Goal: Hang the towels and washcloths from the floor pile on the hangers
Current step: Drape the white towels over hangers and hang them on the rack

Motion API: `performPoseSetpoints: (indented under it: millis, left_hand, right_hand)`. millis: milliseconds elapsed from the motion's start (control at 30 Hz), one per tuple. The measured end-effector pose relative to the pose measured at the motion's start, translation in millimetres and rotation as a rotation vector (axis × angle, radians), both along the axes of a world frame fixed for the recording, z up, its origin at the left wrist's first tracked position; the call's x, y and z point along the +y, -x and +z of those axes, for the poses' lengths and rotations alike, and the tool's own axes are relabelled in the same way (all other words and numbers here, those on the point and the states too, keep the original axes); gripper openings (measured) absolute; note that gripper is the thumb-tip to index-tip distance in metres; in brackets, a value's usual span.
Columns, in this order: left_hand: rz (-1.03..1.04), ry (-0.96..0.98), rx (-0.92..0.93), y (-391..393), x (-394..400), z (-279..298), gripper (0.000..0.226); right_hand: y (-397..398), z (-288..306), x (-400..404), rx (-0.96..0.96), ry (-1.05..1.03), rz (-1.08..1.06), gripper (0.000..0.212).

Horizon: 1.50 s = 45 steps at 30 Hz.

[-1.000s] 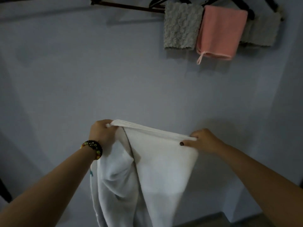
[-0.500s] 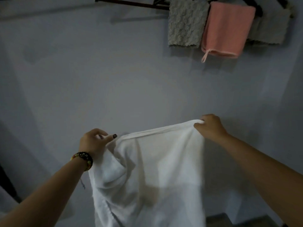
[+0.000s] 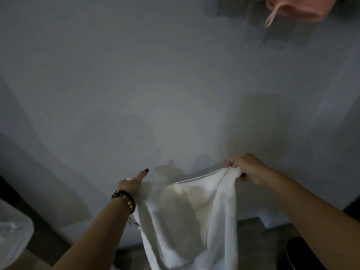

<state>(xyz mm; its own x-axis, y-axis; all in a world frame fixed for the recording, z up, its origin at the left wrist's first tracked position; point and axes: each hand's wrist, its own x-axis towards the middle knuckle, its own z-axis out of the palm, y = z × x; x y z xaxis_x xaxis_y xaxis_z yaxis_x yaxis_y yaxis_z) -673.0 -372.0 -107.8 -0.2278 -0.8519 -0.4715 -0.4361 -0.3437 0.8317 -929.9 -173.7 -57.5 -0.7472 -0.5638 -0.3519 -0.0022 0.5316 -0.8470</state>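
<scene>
A large white towel [image 3: 187, 217] hangs in front of me, held by its top edge between both hands. My left hand [image 3: 132, 185], with a beaded bracelet on the wrist, grips the towel's left corner, with one finger pointing out. My right hand [image 3: 247, 168] is closed on a bunched right corner, a little higher than the left. The towel's lower part drops out of the frame. A pink washcloth [image 3: 292, 8] with a loop hangs at the top right; its hanger is out of view.
A plain grey wall [image 3: 155, 84] fills most of the view. A strip of floor [image 3: 253, 230] shows at the bottom. A pale translucent bag or bin [image 3: 13, 230] sits at the lower left. A dark rounded object [image 3: 303, 254] lies at the lower right.
The view has tilted down, so the rail and the grey washcloths have left the frame. Both hands have lowered, and the right hand has bunched its corner of the towel.
</scene>
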Motion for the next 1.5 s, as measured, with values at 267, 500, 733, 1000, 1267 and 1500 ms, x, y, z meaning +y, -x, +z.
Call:
performPoseSetpoints:
  millis: [267,500,733,1000,1267,1500]
  left_hand:
    - [0.125,-0.127,0.164,15.6,40.6,-48.7,0.050]
    - [0.234,-0.026,0.199,6.5,52.7,-45.8,0.050]
    - [0.201,0.195,0.381,-0.9,58.0,6.6,0.060]
    - [-0.077,0.360,0.740,-17.2,104.5,78.6,0.031]
    - [-0.176,0.400,0.813,-33.7,111.6,81.4,0.012]
    - [-0.135,0.384,0.836,-26.5,116.4,82.5,0.016]
  right_hand:
    - [-52.5,-53.4,7.6,-0.323,0.034,0.267,0.017]
    - [-101.8,-68.2,2.3,0.548,0.157,0.570,0.013]
    - [-137.2,-30.3,-6.2,0.699,0.552,0.675,0.009]
    - [-155.8,8.0,-17.4,0.463,0.785,0.468,0.004]
    - [-157.0,26.2,-5.4,0.517,0.782,0.337,0.014]
    - [-174.4,38.0,3.8,0.458,0.834,0.271,0.023]
